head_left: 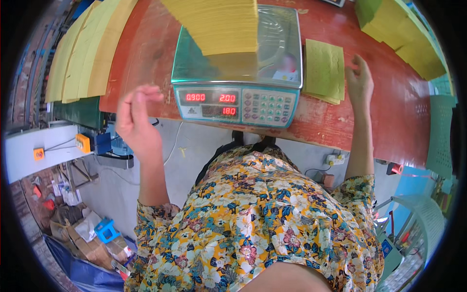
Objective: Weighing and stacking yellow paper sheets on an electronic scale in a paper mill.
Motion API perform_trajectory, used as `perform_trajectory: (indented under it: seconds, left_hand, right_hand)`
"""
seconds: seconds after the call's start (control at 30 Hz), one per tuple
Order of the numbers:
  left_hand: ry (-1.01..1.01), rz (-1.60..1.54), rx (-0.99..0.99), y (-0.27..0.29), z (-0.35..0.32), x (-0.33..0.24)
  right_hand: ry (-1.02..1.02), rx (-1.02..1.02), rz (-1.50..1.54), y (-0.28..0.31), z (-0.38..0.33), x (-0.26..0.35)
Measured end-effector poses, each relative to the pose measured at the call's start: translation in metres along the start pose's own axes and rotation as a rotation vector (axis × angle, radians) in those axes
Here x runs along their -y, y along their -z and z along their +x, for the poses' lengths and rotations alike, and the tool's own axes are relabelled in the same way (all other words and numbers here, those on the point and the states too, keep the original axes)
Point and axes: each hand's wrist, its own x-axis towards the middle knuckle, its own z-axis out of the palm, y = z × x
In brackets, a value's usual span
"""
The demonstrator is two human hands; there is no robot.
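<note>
As right hand point(359, 78) touches yellow sheets point(324, 70), left hand point(137, 119) off table edge point(146, 114).

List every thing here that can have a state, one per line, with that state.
Weighing scale: switched on, red digits lit.
Scale pan: loaded with a stack of yellow sheets.
Small yellow-green stack: flat on the red table, right of the scale.
Left hand: raised, empty, fingers loosely curled.
Right hand: open, at the small stack's edge; contact unclear.
Yellow strips: laid side by side at far left.
</note>
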Motion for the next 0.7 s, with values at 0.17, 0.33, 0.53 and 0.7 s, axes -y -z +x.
perform_trajectory:
  seconds: [0.17,0.33,0.53,0.7]
  left_hand:
    - [0.182,-0.032,0.044,0.015,0.054,0.009]
    - [0.521,-0.482,0.426,-0.012,0.153,-0.016]
    - [0.478,-0.297,0.715,-0.078,0.254,-0.049]
    - [0.569,-0.122,0.845,-0.12,0.22,-0.068]
  right_hand:
    - [0.116,-0.082,0.114,-0.007,0.008,0.052]
    - [0.216,0.22,0.706,-0.053,0.036,0.121]
    - [0.063,0.268,1.073,-0.133,0.108,0.178]
    - [0.023,0.415,1.2,-0.176,0.109,0.182]
